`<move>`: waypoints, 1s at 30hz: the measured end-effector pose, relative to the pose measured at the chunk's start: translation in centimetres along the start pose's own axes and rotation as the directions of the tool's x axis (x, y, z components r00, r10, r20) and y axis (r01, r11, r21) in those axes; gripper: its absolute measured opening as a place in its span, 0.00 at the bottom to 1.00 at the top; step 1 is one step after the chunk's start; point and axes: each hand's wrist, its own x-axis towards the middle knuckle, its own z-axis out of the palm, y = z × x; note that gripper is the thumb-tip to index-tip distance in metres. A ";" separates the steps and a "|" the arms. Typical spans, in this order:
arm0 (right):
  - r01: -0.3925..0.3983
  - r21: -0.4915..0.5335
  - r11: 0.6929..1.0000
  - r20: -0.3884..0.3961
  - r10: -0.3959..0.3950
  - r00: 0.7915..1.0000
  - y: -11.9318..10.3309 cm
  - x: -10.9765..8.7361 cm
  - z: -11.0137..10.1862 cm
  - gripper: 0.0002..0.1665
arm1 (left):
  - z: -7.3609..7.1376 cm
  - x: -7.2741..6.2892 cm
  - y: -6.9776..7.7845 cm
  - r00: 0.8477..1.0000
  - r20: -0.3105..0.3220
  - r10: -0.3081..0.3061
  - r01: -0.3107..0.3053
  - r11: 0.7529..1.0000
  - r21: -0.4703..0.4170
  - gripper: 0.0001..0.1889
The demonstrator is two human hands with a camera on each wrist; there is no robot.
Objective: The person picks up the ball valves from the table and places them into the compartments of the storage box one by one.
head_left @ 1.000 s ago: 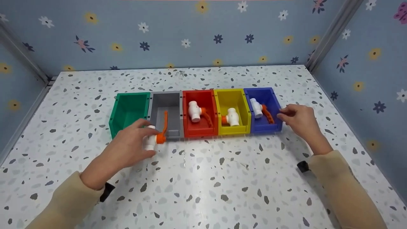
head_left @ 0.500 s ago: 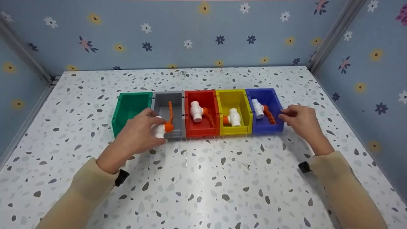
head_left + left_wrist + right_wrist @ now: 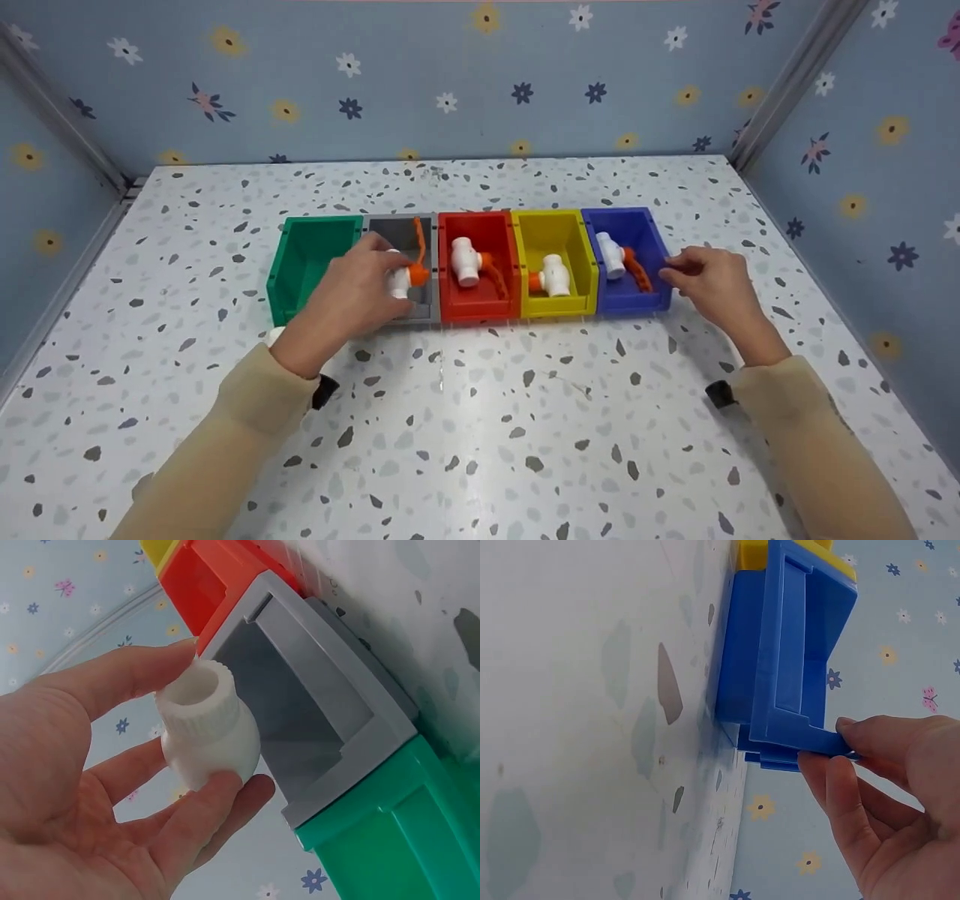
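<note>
My left hand (image 3: 360,289) grips a white ball valve (image 3: 214,735) between thumb and fingers, its orange lever pointing up and away in the head view. The valve is over the grey bin (image 3: 424,311), and the left wrist view shows its open round end beside the bin's mouth. At the right end of the row, my right hand (image 3: 711,281) pinches the side rim of the blue bin (image 3: 769,682). Inside the blue bin lies another valve (image 3: 612,256) with an orange lever.
The red bin (image 3: 480,309) and yellow bin (image 3: 559,306) each hold one white-and-orange valve. A green bin (image 3: 319,236) stands at the left end. Partly hidden by my left wrist is a small white thing (image 3: 275,335). Flower-patterned panels (image 3: 480,82) border the speckled table (image 3: 525,450).
My left hand has carried the valve forward and to the right, from the front of the grey bin to over it. My right hand has stayed on the blue bin's rim.
</note>
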 end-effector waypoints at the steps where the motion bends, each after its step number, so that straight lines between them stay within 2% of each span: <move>1: -0.001 0.001 1.000 0.002 0.001 1.000 0.0 0.0 0.0 0.16 | 0.0 0.2 0.1 1.000 0.002 -0.006 0.006 1.000 0.001 0.29; 7: -0.013 -0.001 1.000 0.012 0.013 1.000 -0.1 0.0 0.0 0.17 | -0.1 1.5 0.5 0.999 0.016 -0.048 0.048 0.999 0.012 0.27; 16: 0.029 -0.034 0.999 -0.011 -0.029 1.000 -0.2 -0.1 0.1 0.17 | -0.3 2.9 0.6 0.992 0.069 -0.108 0.106 0.994 0.033 0.24; 24: 0.004 -0.023 1.000 -0.010 -0.005 1.000 -0.1 0.2 0.2 0.15 | -0.2 3.4 0.6 0.985 0.120 -0.125 0.122 0.992 0.035 0.23; 30: 0.005 -0.004 1.000 -0.010 -0.005 1.000 0.0 0.1 0.1 0.16 | 0.0 3.6 0.8 0.973 0.182 -0.145 0.135 0.989 0.065 0.23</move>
